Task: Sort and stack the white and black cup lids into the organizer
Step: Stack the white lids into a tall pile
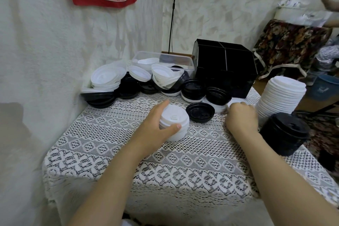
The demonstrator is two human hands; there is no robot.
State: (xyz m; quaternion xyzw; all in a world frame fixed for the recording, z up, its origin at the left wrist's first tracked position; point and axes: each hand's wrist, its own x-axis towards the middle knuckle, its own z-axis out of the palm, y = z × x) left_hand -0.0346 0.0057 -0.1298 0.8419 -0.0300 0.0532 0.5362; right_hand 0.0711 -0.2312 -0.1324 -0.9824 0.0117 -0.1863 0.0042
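My left hand (157, 124) clamps thumb and fingers round a white lid stack (175, 117) mid-table. At its three o'clock, my right hand (240, 117) pinches a white lid (231, 104) with curled fingers. The organizer (225, 64) stands at one o'clock.

Near lace open; lid heaps (146, 80) behind

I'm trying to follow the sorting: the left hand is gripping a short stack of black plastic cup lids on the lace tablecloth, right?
Not quite. The head view shows the left hand gripping a short stack of white plastic cup lids, not black ones. The stack does sit on the white lace tablecloth.
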